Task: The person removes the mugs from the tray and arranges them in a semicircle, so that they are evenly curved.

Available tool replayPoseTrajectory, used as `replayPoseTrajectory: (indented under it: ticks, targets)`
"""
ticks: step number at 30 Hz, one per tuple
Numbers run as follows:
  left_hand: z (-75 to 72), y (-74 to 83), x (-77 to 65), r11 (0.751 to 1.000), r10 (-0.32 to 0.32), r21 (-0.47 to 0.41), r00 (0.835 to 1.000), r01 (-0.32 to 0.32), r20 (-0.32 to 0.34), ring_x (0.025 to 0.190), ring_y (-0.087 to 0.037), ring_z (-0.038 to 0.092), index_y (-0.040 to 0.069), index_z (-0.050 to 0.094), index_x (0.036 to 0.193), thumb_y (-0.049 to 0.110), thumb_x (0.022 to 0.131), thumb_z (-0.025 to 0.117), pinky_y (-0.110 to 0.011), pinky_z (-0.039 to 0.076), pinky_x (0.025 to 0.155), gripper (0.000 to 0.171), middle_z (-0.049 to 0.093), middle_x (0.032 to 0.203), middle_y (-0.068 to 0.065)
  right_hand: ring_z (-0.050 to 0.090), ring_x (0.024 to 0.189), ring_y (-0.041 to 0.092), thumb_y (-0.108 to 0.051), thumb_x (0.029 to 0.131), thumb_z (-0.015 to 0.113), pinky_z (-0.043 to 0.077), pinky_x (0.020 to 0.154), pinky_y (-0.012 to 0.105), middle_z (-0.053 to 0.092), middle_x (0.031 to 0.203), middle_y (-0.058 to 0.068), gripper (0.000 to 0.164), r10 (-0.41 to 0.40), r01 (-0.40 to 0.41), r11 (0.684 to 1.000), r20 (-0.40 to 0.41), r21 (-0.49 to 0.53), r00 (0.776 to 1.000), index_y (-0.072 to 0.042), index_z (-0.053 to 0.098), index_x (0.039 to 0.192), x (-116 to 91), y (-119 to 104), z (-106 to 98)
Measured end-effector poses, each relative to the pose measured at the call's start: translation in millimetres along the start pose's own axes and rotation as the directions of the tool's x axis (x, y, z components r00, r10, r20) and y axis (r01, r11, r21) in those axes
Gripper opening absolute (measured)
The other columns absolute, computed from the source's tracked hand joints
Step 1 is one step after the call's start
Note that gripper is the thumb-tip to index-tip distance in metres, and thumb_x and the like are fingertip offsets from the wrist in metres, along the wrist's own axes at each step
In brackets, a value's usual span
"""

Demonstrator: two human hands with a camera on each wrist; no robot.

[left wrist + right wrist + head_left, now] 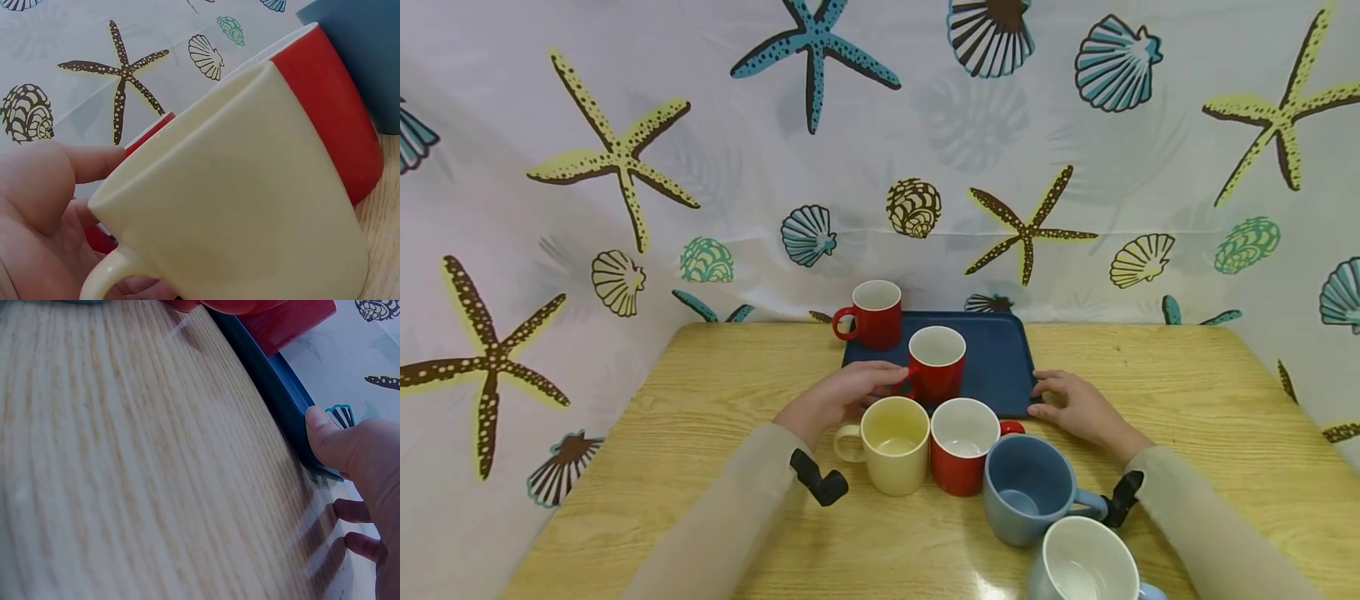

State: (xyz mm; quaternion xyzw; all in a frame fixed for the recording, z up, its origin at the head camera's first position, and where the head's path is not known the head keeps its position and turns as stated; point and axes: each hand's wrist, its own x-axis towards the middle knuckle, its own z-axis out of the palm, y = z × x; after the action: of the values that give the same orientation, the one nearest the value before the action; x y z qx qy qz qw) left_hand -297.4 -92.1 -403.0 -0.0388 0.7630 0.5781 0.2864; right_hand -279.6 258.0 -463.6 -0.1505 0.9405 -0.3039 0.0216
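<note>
My left hand [850, 387] is at the handle of a red mug [937, 367] with a white inside, its thumb and fingers about that handle. This mug stands on the front part of a dark blue tray [996, 358]. In the left wrist view a cream mug [237, 187] hides most of it and part of the hand [44, 200]. A second red mug [877, 317] stands at the tray's back left. My right hand [1078, 408] touches the tray's front right corner; in the right wrist view the thumb [322, 428] lies against the rim and the other fingers are spread loosely.
In front of the tray stand the cream mug [895, 450], a red mug [958, 450] with its handle to the right, a blue mug [1026, 492] and a white-lined mug [1086, 558] with a light blue handle. A patterned cloth [880, 167] hangs behind the wooden table [737, 367].
</note>
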Motion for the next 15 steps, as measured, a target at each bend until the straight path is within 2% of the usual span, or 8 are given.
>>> replayPoseTrajectory:
  ticks: [6, 15]
  targets:
    - [6.2, 4.2, -2.2, 1.000, 0.019, -0.011, 0.999, -0.019, 0.027, 0.104, -0.028, 0.053, 0.009, 0.057, 0.122, 0.034, 0.089, 0.063, -0.032, 0.050, 0.078, 0.042, 0.056, 0.122, -0.011, 0.035, 0.128, 0.039, -0.034, 0.085, 0.067, 0.028, 0.101, 0.056, 0.044, 0.138, 0.015, 0.033, -0.002, 0.002, 1.000, 0.000, 0.000, 1.000, -0.010, 0.066, 0.107, -0.5, 0.8, 0.9]
    - [10.1, 6.2, 2.7, 0.999, 0.016, -0.050, 1.000, -0.015, 0.022, 0.094, -0.024, 0.052, 0.007, 0.061, 0.110, 0.025, 0.094, 0.056, -0.026, 0.049, 0.072, 0.025, 0.060, 0.109, -0.011, 0.035, 0.128, 0.040, -0.033, 0.086, 0.067, 0.028, 0.101, 0.057, 0.044, 0.138, 0.016, 0.032, -0.007, 0.007, 1.000, -0.006, 0.008, 1.000, -0.009, 0.066, 0.107, -2.1, -1.0, -0.4]
